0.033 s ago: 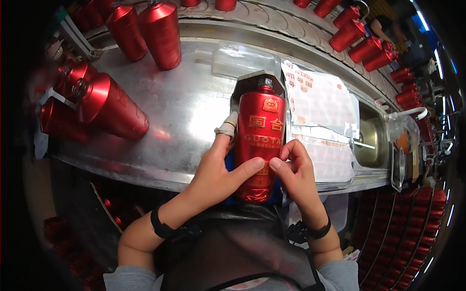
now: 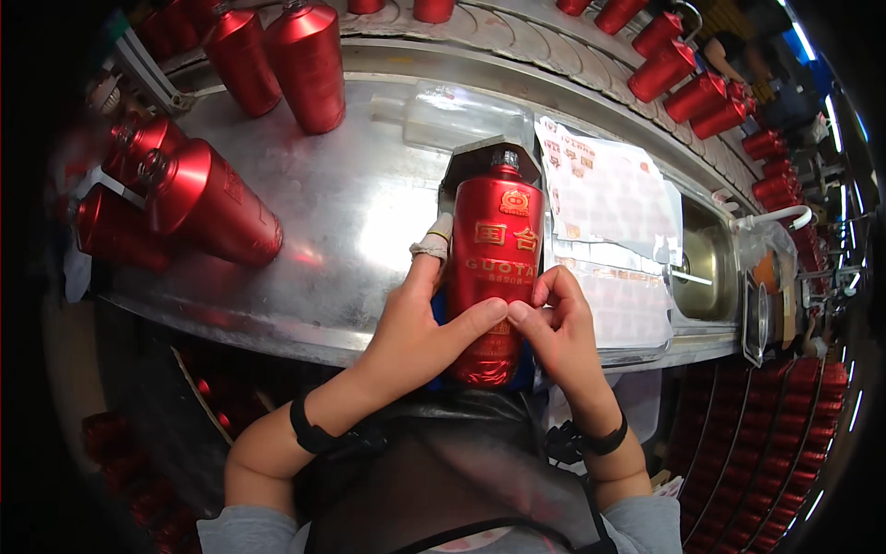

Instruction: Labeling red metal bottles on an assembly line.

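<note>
A red metallic bottle [image 2: 496, 226] with gold raised lettering lies face up in front of me, its dark threaded neck pointing away and its base toward my apron. Behind its neck is a dark angular holder [image 2: 471, 162]. My left hand [image 2: 420, 309] grips the bottle's left side, with a pale wrapped finger along the edge and the thumb on the front. At the right edge, my right hand [image 2: 565, 323] has curled fingers, and its thumb presses on the lower front. The two thumb tips meet over a small gold emblem, partly covering it.
Decal sheets [image 2: 609, 185] lie right of the bottle, before a metal sink [image 2: 706, 272]. A clear plastic container [image 2: 466, 115] lies behind. Red bottles [image 2: 212, 203] stand on the metal worktop [image 2: 314, 231] at left. More bottles ride a conveyor [image 2: 544, 46] along the back.
My thumbs have drawn slightly closer together on the bottle's lower front, the right one shifting a little left. The bottle stays in place.
</note>
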Tool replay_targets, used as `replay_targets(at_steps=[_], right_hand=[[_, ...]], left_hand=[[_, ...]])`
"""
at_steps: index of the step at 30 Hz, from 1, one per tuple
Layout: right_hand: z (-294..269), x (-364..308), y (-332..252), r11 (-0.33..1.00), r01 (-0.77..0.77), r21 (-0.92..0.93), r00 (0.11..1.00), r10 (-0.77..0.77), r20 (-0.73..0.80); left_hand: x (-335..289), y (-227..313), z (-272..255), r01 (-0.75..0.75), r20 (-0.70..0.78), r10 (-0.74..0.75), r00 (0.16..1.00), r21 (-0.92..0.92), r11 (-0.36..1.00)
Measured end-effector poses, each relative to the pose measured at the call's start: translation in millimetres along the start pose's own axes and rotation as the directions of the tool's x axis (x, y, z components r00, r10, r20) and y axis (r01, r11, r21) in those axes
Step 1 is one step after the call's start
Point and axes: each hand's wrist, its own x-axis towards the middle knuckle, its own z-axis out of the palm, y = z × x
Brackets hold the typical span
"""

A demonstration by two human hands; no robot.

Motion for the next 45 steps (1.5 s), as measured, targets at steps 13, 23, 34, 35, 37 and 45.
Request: replay_targets(at_steps=[13, 23, 34, 35, 37, 45], right_hand=[[-1.7, 3.2, 4.7, 0.994, 0.031, 0.104, 0.997, -0.038, 0.061], [-6.3, -5.0, 8.5, 1.000, -0.015, 0.020, 0.993, 0.013, 0.117], [-12.1, -5.9, 11.5, 0.997, -0.019, -0.071, 0.989, 0.029, 0.146], [-12.1, -5.6, 10.1, 0.997, -0.018, -0.072, 0.988, 0.029, 0.149], [-13.4, -5.0, 5.2, 0.997, -0.067, 0.037, 0.986, 0.061, 0.158], [-49.7, 13.3, -0.7, 0.796, -0.205, 0.570, 0.954, 0.292, -0.066]], left_hand=[[1.3, -8.3, -0.1, -0.069, 0.016, 0.070, 0.997, -0.065, 0.995], [-7.3, -18.1, -16.5, -0.095, 0.113, 0.097, 0.989, -0.016, 0.995], [-7.0, -18.2, -22.5, -0.120, 0.189, 0.117, 0.975, 0.005, 0.993], [-6.9, -18.5, -23.1, -0.120, 0.192, 0.116, 0.974, 0.008, 0.993], [-6.8, -19.1, -24.9, -0.124, 0.196, 0.121, 0.973, 0.004, 0.992], [-8.8, -22.7, -27.5, -0.128, 0.212, 0.105, 0.972, 0.096, 0.987]])
